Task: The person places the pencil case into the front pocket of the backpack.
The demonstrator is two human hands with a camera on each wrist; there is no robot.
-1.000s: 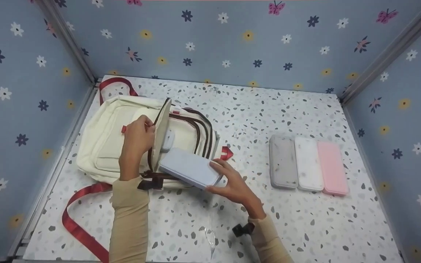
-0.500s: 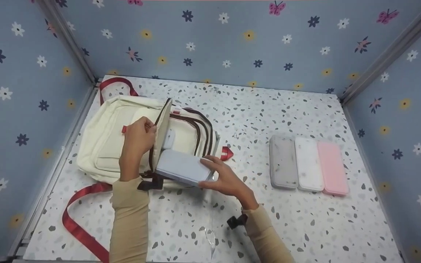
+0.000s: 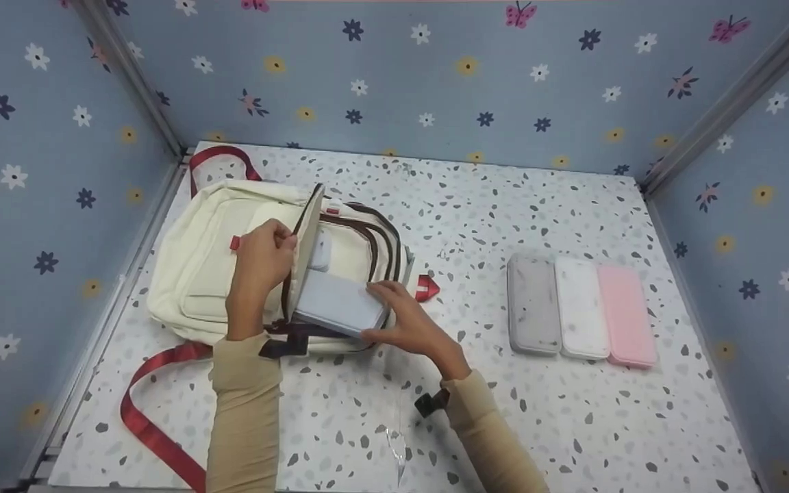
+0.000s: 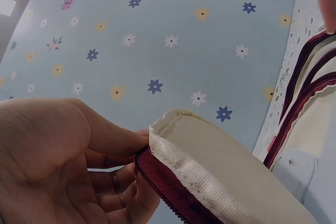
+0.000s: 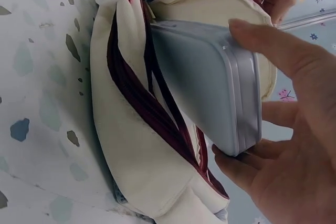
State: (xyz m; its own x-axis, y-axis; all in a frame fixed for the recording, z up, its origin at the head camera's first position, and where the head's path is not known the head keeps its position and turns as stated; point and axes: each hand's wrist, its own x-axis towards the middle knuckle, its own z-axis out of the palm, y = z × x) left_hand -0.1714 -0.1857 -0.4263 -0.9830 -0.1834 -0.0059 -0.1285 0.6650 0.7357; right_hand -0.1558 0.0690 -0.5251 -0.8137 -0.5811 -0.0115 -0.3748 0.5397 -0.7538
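A cream backpack (image 3: 196, 267) with dark red zips lies on the speckled table at the left. My left hand (image 3: 261, 263) pinches the edge of its open front flap (image 4: 210, 169) and holds it up. My right hand (image 3: 401, 322) grips the end of a light blue tin case (image 3: 340, 305), which is partly inside the pocket opening. In the right wrist view the tin case (image 5: 210, 85) slants into the pocket between the flap and the backpack (image 5: 131, 150), with thumb and fingers (image 5: 278, 51) round its end.
Three flat cases lie side by side at the right: grey (image 3: 533, 305), white (image 3: 581, 308) and pink (image 3: 626, 313). A red strap (image 3: 144, 404) trails toward the table's front edge. Flowered blue walls (image 3: 435, 75) close in the table on three sides.
My right hand has pushed the blue tin case leftward, further into the backpack pocket. The left hand keeps the flap lifted in the same place.
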